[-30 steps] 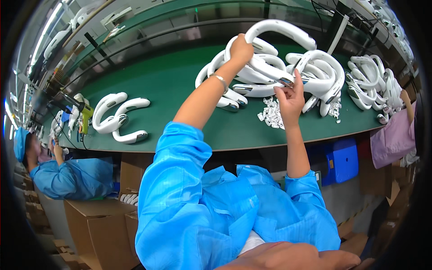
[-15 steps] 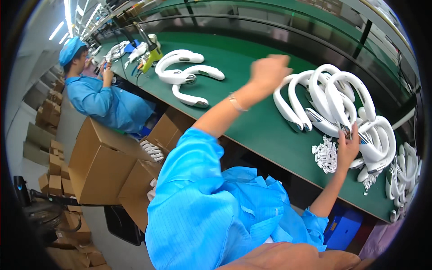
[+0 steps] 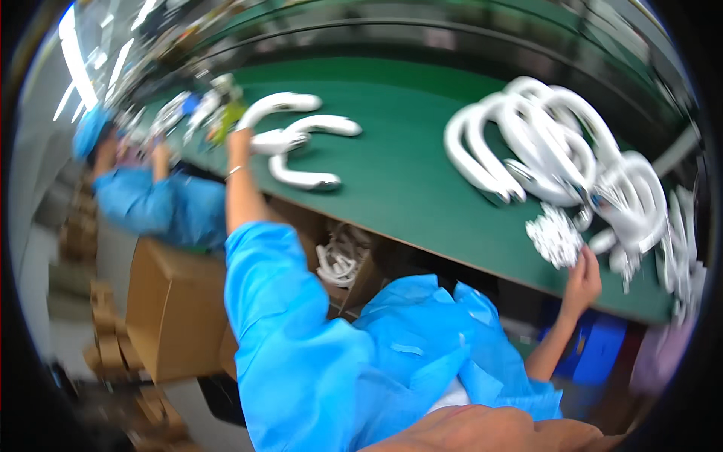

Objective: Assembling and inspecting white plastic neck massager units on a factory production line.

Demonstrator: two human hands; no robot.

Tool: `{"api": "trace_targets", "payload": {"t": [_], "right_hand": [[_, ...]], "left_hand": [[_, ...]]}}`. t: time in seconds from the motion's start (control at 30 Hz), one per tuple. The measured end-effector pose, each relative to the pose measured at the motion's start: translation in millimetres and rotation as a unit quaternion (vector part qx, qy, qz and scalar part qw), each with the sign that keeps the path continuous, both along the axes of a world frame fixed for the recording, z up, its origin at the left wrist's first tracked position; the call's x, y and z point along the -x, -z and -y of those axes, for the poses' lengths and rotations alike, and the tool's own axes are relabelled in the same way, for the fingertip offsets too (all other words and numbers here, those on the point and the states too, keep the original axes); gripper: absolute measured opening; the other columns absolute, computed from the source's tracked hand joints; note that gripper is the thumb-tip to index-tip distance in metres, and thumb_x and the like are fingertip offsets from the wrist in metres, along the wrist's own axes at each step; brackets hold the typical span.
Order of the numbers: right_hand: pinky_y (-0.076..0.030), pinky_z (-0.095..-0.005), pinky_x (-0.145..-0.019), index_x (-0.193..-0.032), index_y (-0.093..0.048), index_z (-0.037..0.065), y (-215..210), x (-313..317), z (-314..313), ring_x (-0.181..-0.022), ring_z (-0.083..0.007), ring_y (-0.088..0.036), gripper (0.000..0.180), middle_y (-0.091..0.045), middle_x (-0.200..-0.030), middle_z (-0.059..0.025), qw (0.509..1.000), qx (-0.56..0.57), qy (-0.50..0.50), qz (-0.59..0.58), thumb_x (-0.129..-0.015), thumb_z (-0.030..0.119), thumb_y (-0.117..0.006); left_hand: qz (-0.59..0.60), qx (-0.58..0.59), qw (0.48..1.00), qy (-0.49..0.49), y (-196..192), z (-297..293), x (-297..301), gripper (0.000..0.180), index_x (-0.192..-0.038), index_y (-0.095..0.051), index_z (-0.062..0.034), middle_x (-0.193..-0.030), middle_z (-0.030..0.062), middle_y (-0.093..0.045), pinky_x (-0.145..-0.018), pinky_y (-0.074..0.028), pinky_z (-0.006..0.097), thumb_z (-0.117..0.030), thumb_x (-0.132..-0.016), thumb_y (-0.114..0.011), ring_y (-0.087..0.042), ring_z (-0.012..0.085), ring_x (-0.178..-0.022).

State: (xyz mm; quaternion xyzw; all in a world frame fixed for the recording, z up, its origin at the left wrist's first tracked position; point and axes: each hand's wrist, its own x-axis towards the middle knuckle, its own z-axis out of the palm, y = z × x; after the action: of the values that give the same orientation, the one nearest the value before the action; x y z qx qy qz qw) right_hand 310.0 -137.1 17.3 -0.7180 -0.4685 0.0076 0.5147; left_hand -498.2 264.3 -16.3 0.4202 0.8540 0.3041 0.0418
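Green surface (image 3: 410,173): white curved pcs (image 3: 303,178) on L side, L hand (image 3: 239,142) at them, blurred, can't tell grip; R hand (image 3: 584,280) beside sm. white parts pile (image 3: 554,237), grip unclear.

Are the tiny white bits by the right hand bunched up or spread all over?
Bunched up: the tiny white bits lie together in one patch on the green table, near the right hand.

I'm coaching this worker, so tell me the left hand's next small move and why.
Probably close the left hand around the bend of the nearest white U-shaped piece: the hand overlaps that bend in view, though blur hides whether it already grips.
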Motion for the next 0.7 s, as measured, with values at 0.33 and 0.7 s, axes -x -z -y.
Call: {"api": "trace_targets", "payload": {"t": [0.33, 0.7], "right_hand": [[-0.049, -0.0361, -0.072, -0.095, -0.064, 0.004, -15, -7, -15, -0.085, -0.0293, -0.060, 0.023, -0.063, -0.090, -0.0104, 0.961, 0.087, -0.042, 0.258, -0.073, -0.003, -0.062], [-0.048, -0.0375, -0.066, -0.087, -0.066, 0.007, -6, 0, -29, -0.076, -0.0257, -0.057, 0.018, -0.059, -0.080, -0.0055, 0.951, 0.093, -0.040, 0.291, -0.069, 0.004, -0.068]], "left_hand": [[0.591, -0.235, 0.741, 0.215, -88, 136, -146, 0.041, -0.122, -0.045, 0.0046, -0.112, 0.0197, -0.059, -0.068, -0.057, 0.039, -0.019, -0.090, -0.055, -0.061, 0.0292, -0.101], [0.713, 0.081, 0.590, 0.371, -59, 261, -459, 0.030, -0.115, -0.043, 0.0024, -0.098, 0.0151, -0.056, -0.070, -0.060, 0.044, -0.015, -0.092, -0.053, -0.064, 0.0298, -0.090]]}}
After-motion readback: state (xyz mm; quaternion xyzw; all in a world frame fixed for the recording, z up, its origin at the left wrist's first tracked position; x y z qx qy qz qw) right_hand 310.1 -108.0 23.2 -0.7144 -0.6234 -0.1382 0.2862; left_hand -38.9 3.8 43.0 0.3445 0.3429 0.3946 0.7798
